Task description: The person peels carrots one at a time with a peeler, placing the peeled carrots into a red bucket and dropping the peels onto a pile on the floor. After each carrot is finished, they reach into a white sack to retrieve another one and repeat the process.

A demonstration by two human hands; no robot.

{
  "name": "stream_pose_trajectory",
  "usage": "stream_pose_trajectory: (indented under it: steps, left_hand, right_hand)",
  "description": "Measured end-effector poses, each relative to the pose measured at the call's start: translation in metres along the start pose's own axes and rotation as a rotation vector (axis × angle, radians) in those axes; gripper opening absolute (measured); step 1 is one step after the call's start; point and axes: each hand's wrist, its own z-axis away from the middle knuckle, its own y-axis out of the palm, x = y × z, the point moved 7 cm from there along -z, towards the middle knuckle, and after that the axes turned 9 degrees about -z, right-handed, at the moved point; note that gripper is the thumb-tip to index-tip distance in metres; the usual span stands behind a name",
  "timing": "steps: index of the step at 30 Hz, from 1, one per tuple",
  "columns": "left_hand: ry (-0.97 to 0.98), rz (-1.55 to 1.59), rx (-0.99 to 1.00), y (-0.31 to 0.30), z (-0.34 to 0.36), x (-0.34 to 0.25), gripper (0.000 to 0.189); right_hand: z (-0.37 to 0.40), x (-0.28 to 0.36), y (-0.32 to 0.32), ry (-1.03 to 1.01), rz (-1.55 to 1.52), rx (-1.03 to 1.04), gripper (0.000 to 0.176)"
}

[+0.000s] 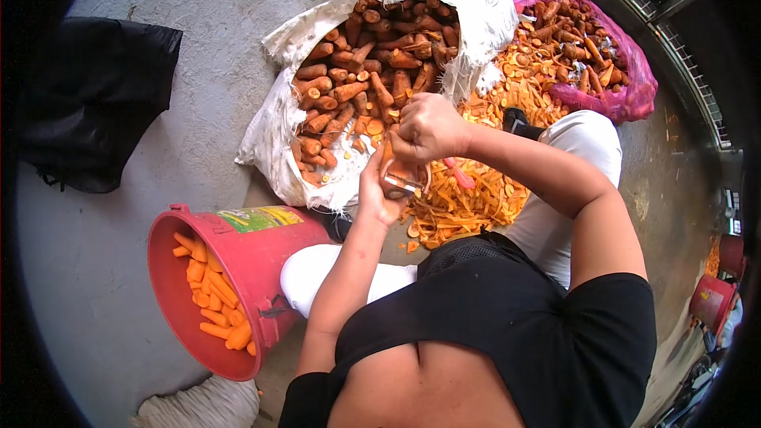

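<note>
Over the mouth of the white sack, my two hands meet in front of me. My right hand is closed in a fist, apparently around the handle of a peeler whose pale metal strip shows just below it. Beneath it, my left hand curls around a carrot, mostly hidden by the fingers and the peeler. Below and to the right of the hands lies a heap of orange peelings, with a pinkish-red object near its top.
Unpeeled carrots fill the open white sack. Behind the peelings stands a pink mesh sack of carrots and scraps. A red bucket holding peeled carrots is at my left, beside my knee. Black cloth or plastic is at far left.
</note>
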Motion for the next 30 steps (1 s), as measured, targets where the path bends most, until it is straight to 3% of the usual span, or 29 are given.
stream_pose_trajectory:
  steps: [2, 4, 6, 7, 11, 14, 16, 17, 19, 26, 27, 28, 29, 30]
  left_hand:
    - [-0.003, -0.081, 0.107, 0.006, 0.006, 0.002, 0.042]
    - [-0.06, -0.203, 0.3, 0.008, 0.017, 0.008, 0.044]
    - [-0.034, -0.184, 0.238, 0.014, 0.017, 0.003, 0.046]
    - [-0.028, -0.184, 0.192, 0.01, 0.015, 0.001, 0.045]
    - [-0.042, -0.118, 0.079, -0.006, 0.003, -0.005, 0.043]
    - [-0.047, -0.124, 0.032, -0.012, -0.004, -0.007, 0.043]
    - [-0.033, -0.157, 0.004, -0.009, -0.003, -0.011, 0.043]
    - [0.007, -0.066, -0.126, -0.011, -0.002, -0.01, 0.039]
    - [-0.018, -0.076, -0.133, -0.012, -0.002, -0.008, 0.039]
    - [-0.054, -0.163, 0.04, -0.005, 0.003, 0.003, 0.044]
    - [-0.061, -0.16, 0.12, 0.001, 0.009, 0.005, 0.045]
    - [-0.068, -0.158, 0.2, 0.008, 0.017, 0.006, 0.046]
    - [-0.077, -0.161, 0.28, 0.017, 0.025, 0.005, 0.046]
    - [-0.088, -0.166, 0.362, 0.023, 0.03, 0.003, 0.047]
  right_hand:
    - [0.001, -0.028, -0.004, 0.067, 0.109, -0.008, 0.035]
    - [0.01, -0.086, -0.001, 0.297, 0.328, 0.334, 0.036]
    - [0.017, -0.101, -0.018, 0.278, 0.525, 0.188, 0.04]
    - [0.018, -0.11, -0.019, 0.4, 0.539, 0.202, 0.045]
    - [0.001, -0.089, -0.028, 0.48, 0.396, 0.11, 0.046]
    - [-0.011, -0.059, -0.019, 0.587, -0.072, 0.186, 0.043]
    - [-0.022, -0.019, -0.016, 0.119, 0.027, 0.079, 0.034]
    - [-0.019, -0.01, -0.011, 0.078, -0.006, 0.112, 0.034]
    - [-0.017, 0.005, -0.007, -0.009, -0.036, 0.114, 0.033]
    - [-0.006, -0.009, -0.007, 0.029, -0.074, -0.053, 0.035]
    - [-0.003, -0.03, -0.008, 0.015, 0.052, -0.032, 0.036]
    - [-0.003, -0.063, -0.007, 0.335, 0.149, 0.294, 0.036]
    - [0.008, -0.085, -0.013, 0.151, 0.328, 0.092, 0.039]
    - [0.015, -0.114, -0.014, 0.425, 0.42, 0.244, 0.04]
